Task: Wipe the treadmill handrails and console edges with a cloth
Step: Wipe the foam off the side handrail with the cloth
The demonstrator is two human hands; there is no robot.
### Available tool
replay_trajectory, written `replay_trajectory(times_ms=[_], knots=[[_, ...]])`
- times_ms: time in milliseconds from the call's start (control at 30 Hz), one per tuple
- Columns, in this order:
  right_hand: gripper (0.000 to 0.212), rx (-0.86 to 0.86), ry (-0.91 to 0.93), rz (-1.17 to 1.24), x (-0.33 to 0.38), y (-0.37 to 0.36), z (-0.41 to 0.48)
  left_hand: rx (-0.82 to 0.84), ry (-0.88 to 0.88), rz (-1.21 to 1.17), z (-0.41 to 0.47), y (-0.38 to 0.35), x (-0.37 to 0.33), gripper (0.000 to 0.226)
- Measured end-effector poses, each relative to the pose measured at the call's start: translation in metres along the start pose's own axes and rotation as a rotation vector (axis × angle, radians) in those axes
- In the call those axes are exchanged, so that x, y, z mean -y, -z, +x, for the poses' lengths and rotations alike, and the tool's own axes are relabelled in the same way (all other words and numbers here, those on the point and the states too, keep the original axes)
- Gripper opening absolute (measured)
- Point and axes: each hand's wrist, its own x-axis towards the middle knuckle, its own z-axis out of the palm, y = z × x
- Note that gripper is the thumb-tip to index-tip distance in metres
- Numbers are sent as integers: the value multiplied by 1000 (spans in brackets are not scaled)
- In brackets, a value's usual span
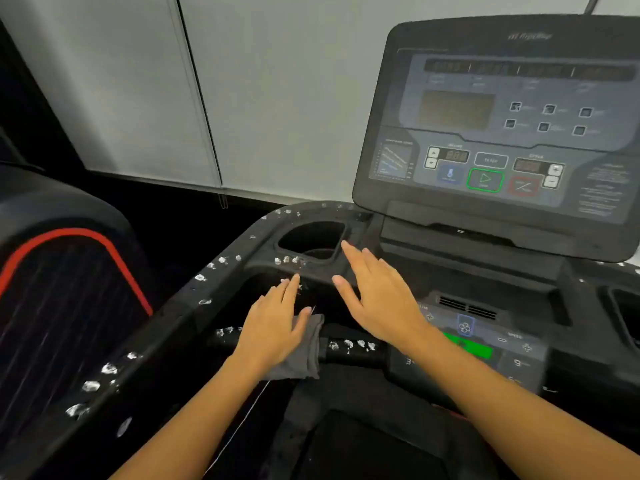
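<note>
Our left hand (273,327) lies flat, fingers spread, pressing a grey folded cloth (304,351) onto the white-flecked black crossbar handrail (349,351) — our right hand (377,299) hovers open, holding nothing

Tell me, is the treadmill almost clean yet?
Not yet. Nothing looks finished: white specks dot the left handrail, the cup holder rim and the crossbar. The left hand lies flat on the grey cloth draped over that crossbar; the right hand hovers open. Almost all the wiping remains.
</note>
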Motion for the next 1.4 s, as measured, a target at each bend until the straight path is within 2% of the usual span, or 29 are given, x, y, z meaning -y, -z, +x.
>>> replay_trajectory(times_ms=[100,233,367,600,700,933,1133,1267,1400], knots=[[44,102,16,10,2,-18,2,37,37,-39,-12,-10,9,52],[36,250,69,39,6,-43,2,63,94,-89,-26,-19,18,48],[43,339,148,-1,11,-64,4,61,84,-78,-32,-22,26,47],[66,514,188,-78,17,-81,10,68,102,-68,-34,-18,33,44],[64,571,227,-140,21,-87,10,71,111,-62,-33,-16,37,44],[50,515,226,-143,26,-91,9,75,107,-61,-34,-14,37,43],[26,328,217,-47,26,-90,8,36,95,-113,-32,-12,37,40],[19,266,137,126,24,-75,9,39,82,-210,-23,-7,37,40],[14,218,-59,413,18,-51,7,53,37,-469,-9,7,26,23]])
